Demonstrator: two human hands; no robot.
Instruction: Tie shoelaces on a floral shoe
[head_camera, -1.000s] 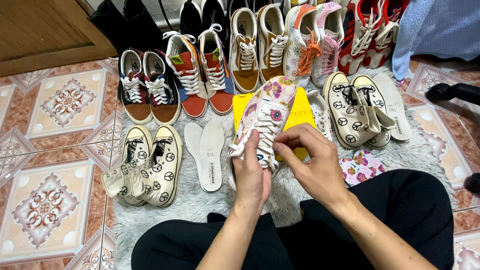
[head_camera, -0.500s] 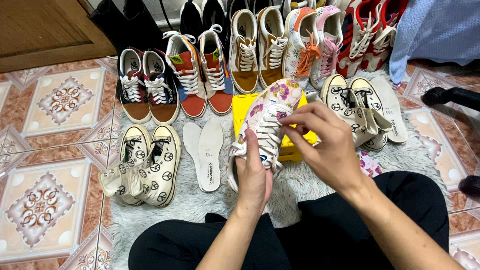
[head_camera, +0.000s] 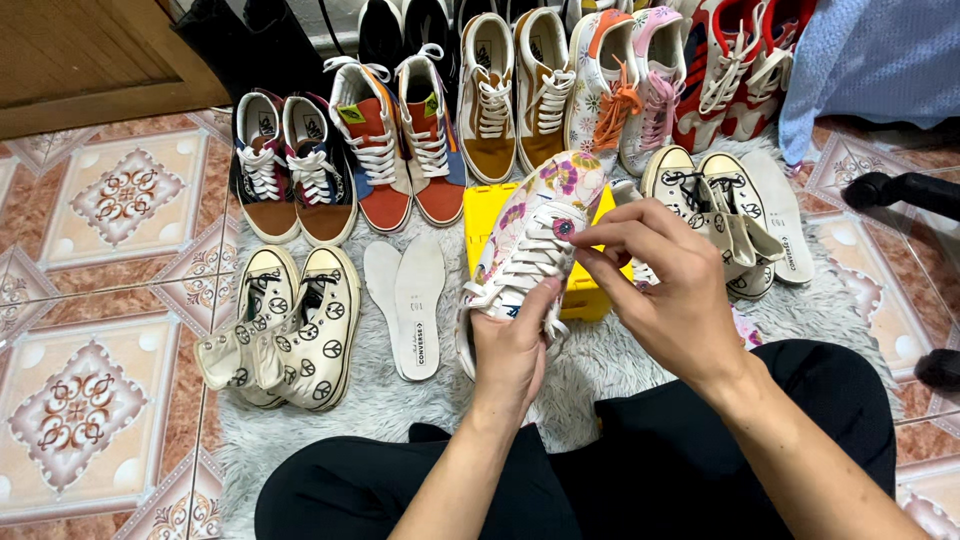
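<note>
Fingers (head_camera: 610, 238) of the right hand (head_camera: 665, 300) pinched together on a white lace near the top eyelets of the floral sneaker (head_camera: 535, 235); left hand (head_camera: 515, 350) clamped around the heel, thumb up along the side, propping the shoe toe-away above the grey shaggy rug (head_camera: 590, 370). Held over the lap, just in front of a yellow box (head_camera: 478, 215).

Best done with the heel kept steady and the lace drawn in line with its eyelet — short pulls, no twisting, slack kept off the neighbouring crossings.

Little free room: two white insoles (head_camera: 405, 300) just to the left, a cream high-top pair (head_camera: 290, 330) beyond them, another cream pair (head_camera: 715, 205) close on the right, rows of sneakers (head_camera: 450, 120) across the far side. Open space only toward the lap (head_camera: 620, 470) — elbows best kept in. Patterned tile floor (head_camera: 90, 300) past the rug's left edge.
</note>
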